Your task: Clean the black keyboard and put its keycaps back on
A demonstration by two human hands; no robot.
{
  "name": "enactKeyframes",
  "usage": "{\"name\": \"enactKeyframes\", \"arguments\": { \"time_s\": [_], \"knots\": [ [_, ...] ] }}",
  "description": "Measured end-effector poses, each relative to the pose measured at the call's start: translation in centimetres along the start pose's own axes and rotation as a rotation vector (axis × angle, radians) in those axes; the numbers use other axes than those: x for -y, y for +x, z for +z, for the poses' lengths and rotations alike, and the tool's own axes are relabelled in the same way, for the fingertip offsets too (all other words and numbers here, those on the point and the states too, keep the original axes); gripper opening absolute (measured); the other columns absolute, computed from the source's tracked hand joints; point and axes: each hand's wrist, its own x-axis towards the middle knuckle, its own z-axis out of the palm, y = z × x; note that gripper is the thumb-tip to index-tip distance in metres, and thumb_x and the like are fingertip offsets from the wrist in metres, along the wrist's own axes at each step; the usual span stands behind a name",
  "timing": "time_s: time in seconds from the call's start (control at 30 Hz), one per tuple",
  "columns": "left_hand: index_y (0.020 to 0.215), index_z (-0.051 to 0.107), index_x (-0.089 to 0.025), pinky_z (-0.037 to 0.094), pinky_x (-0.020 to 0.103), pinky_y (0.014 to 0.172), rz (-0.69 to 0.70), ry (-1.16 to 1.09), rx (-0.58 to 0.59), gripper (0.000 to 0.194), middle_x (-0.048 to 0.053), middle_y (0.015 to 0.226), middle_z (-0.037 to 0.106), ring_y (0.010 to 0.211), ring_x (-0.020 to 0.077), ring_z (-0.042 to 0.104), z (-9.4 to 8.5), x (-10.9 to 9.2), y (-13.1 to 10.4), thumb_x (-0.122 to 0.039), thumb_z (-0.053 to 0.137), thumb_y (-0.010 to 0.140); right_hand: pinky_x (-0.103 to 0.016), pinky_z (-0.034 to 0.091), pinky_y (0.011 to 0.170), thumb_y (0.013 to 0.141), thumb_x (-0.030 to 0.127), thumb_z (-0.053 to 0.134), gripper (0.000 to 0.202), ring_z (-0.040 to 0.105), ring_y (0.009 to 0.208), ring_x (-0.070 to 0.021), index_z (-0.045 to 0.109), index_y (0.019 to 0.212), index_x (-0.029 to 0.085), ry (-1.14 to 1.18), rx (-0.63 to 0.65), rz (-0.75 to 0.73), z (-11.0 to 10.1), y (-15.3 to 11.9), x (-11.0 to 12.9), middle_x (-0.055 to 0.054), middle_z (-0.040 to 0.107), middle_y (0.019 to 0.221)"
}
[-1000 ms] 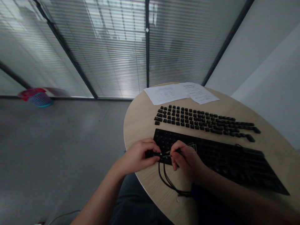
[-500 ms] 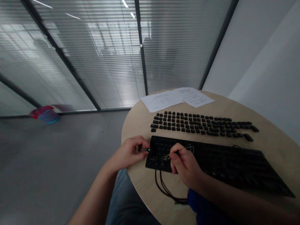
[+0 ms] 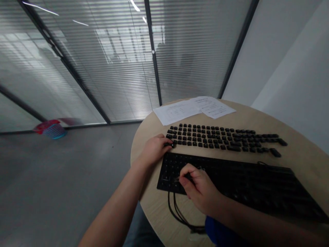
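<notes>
Your left hand (image 3: 155, 148) reaches to the left end of the rows of loose keycaps (image 3: 194, 139), its fingertips at a small dark piece (image 3: 169, 145); you can't tell from here whether they grip it or only touch it. Your right hand (image 3: 199, 188) is closed in a pinch on a slim tool (image 3: 177, 179), mostly hidden by your fingers, over the left part of the black keyboard (image 3: 231, 178). That keyboard lies on the round table (image 3: 151, 132), between you and the keycaps, with papers (image 3: 177, 111) beyond them and a looped cable (image 3: 177, 214) at its near side.
</notes>
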Motion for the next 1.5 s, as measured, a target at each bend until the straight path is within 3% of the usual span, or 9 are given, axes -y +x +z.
{"name": "enactKeyframes", "arguments": {
  "time_s": [0.67,0.9,1.0,1.1,1.17,1.33,1.5],
  "knots": [
    [0.106,0.079,-0.026,0.05,0.034,0.08,-0.012,-0.065,0.029,0.021,0.004,0.096,0.072,0.086,0.0221,0.067,0.2,0.9,0.4,-0.029,0.072,0.087,-0.023,0.033,0.047,0.102,0.033,0.049,0.017,0.043,0.043,-0.009,0.056,0.09,0.023,0.057,-0.017,0.043,0.1,-0.2,-0.4,0.008,0.047,0.052],
    [0.108,0.079,-0.024,0.049,0.034,0.076,-0.021,-0.128,-0.043,0.022,0.005,0.091,0.069,0.081,0.0205,0.065,0.1,1.1,-0.1,-0.028,0.073,0.087,-0.023,0.034,0.046,0.103,0.037,0.049,0.02,0.044,0.043,-0.0095,0.057,0.091,0.023,0.071,-0.024,0.052,0.2,-0.1,-0.7,0.008,0.047,0.052],
    [0.106,0.079,-0.022,0.049,0.033,0.075,-0.024,-0.214,-0.149,0.019,0.004,0.088,0.067,0.078,0.0182,0.064,-0.3,0.9,-0.6,-0.023,0.069,0.09,-0.022,0.034,0.046,0.103,0.041,0.049,0.023,0.045,0.044,-0.0098,0.057,0.091,0.023,0.084,-0.034,0.064,0.2,-0.1,-0.9,0.007,0.049,0.052],
    [0.101,0.079,-0.021,0.048,0.032,0.073,-0.016,-0.327,-0.258,0.015,0.003,0.083,0.065,0.074,0.0161,0.062,-0.9,0.3,-1.6,-0.022,0.067,0.092,-0.022,0.033,0.044,0.102,0.045,0.049,0.026,0.043,0.042,-0.0097,0.055,0.09,0.023,0.121,-0.061,0.113,0.3,0.0,-1.1,0.008,0.049,0.05],
    [0.098,0.079,-0.022,0.048,0.031,0.073,0.016,-0.388,-0.256,0.014,0.003,0.083,0.066,0.075,0.0159,0.062,-1.3,-0.5,-2.7,-0.021,0.066,0.092,-0.021,0.031,0.042,0.101,0.048,0.048,0.028,0.04,0.04,-0.0095,0.053,0.09,0.023,0.18,-0.089,0.155,0.3,0.1,-0.9,0.009,0.047,0.048],
    [0.098,0.077,-0.022,0.051,0.031,0.077,0.114,-0.601,-0.138,0.014,0.004,0.093,0.071,0.087,0.0172,0.066,-1.2,-2.9,-7.0,-0.023,0.064,0.094,-0.02,0.034,0.043,0.099,0.05,0.051,0.029,0.044,0.042,-0.0094,0.05,0.088,0.023,0.255,-0.135,0.177,-0.3,0.5,0.8,0.009,0.049,0.05],
    [0.098,0.078,-0.023,0.053,0.036,0.088,0.187,-0.648,-0.034,0.017,0.006,0.101,0.07,0.095,0.0187,0.066,-0.3,-3.8,-9.9,-0.02,0.061,0.093,-0.02,0.036,0.044,0.099,0.046,0.051,0.027,0.045,0.043,-0.0087,0.05,0.085,0.022,0.196,0.023,0.227,-1.5,0.0,1.9,0.008,0.051,0.055]
  ]
}}
